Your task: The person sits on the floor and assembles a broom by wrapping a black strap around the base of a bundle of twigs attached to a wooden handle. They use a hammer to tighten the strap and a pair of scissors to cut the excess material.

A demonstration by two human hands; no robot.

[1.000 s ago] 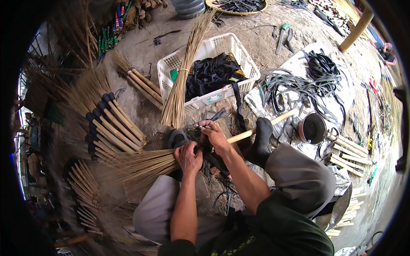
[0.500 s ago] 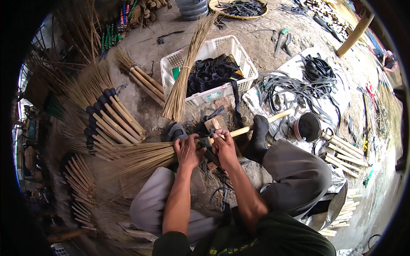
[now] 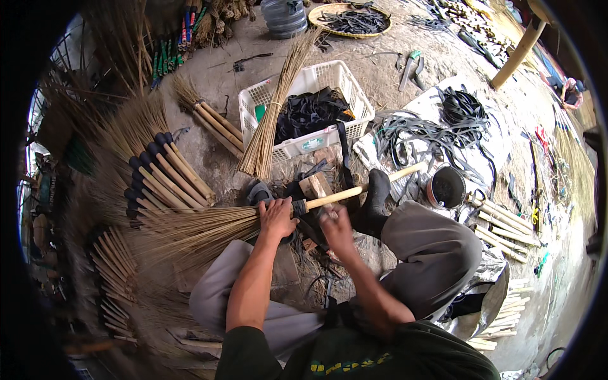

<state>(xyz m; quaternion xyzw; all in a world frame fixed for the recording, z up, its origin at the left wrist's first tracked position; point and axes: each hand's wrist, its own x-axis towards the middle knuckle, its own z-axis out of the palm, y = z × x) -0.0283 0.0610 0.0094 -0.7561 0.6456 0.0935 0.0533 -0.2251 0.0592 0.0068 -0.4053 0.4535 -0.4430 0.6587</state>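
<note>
A broom (image 3: pixel 345 194) lies crosswise on the near side of the white crate, its pale handle pointing right and its bristles (image 3: pixel 209 231) fanning left. A dark binding (image 3: pixel 299 208) wraps the neck where the two meet. On the crate's near side too, the left hand (image 3: pixel 277 218) is clamped on the bristles just beside that binding. The right hand (image 3: pixel 335 227) is near the handle, on the side away from the crate; it is blurred, so whether its fingers are apart or closed on something I cannot tell. A dark-shod foot (image 3: pixel 373 196) touches the handle, also nearer than the crate. A tied sheaf (image 3: pixel 269 130) leans across the left end of the crate (image 3: pixel 329 139), which holds black strips (image 3: pixel 313 114). More brooms (image 3: pixel 174 177) lie left of the crate; right of it, a bucket (image 3: pixel 432 193) and tangled strips (image 3: pixel 411 134).
</note>
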